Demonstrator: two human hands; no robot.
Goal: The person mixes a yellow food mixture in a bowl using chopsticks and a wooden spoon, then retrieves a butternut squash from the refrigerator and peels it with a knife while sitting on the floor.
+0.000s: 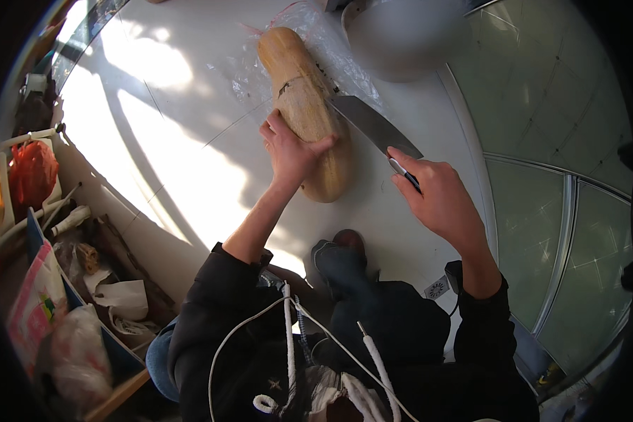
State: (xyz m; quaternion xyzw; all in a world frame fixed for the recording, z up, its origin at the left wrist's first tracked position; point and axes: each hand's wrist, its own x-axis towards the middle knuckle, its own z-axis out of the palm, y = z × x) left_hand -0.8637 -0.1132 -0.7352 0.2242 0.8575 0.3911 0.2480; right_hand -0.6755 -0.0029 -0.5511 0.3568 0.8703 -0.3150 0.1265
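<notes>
A long tan squash (308,116) lies on the tiled floor in front of me, with a dark cut line around its upper part. My left hand (295,150) presses on its middle, thumb and fingers spread across the skin. In my right hand (435,192) is the handle of a wide-bladed kitchen knife (377,126). The blade points up and left, its tip at the squash's right side near the cut line; whether it touches is hard to tell. Beneath the squash's upper end and to its right spreads a clear plastic bag (343,58).
A blurred round metal bowl (406,39) is at the top right. Glass-fronted cabinet doors (527,237) line the right side. At left stand a box of bags and papers (121,300) and a red plastic bag (33,174). A floor drain (436,288) lies near my right sleeve.
</notes>
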